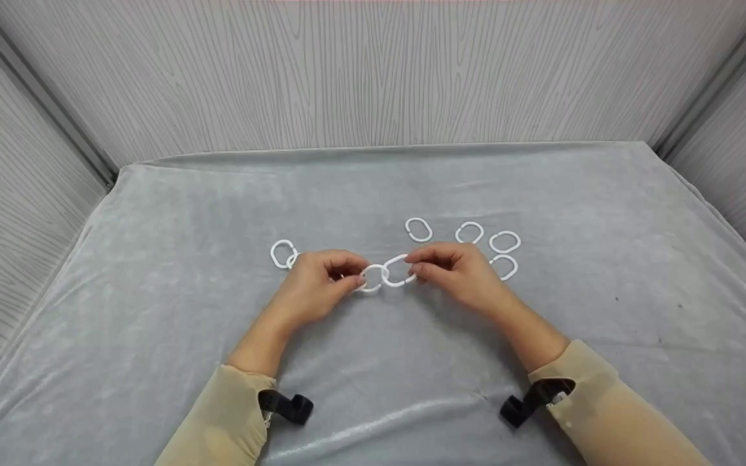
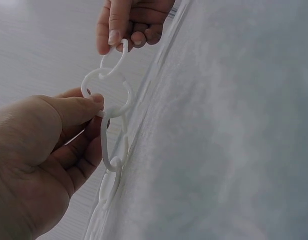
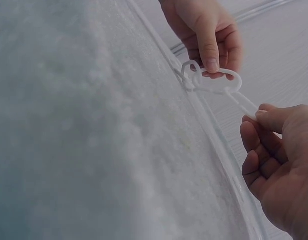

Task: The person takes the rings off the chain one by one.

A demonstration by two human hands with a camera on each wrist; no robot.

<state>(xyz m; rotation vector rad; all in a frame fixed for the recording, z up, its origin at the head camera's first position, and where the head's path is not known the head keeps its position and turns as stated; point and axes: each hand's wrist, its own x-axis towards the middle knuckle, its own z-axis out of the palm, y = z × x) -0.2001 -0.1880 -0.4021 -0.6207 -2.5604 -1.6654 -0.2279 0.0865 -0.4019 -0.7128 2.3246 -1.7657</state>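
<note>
Two linked white plastic rings are held up between the hands above the grey cloth. My left hand [image 1: 321,281] pinches the left ring [image 2: 127,95] between thumb and fingers. The right hand [image 1: 460,272] pinches the far end of the other ring [image 1: 394,283], which passes through the left one. In the left wrist view, further links [image 2: 104,145] hang from the left ring as a chain and run down toward the cloth. Part of that chain [image 1: 282,254] shows beyond the left hand in the head view; the hand hides the stretch between.
Several loose white rings lie behind and beside the right hand, among them one ring [image 1: 419,220] furthest left and another [image 1: 506,242] at the right. Grey cloth [image 1: 373,375] covers the table. Wood-patterned panels [image 1: 373,71] stand at the back and sides.
</note>
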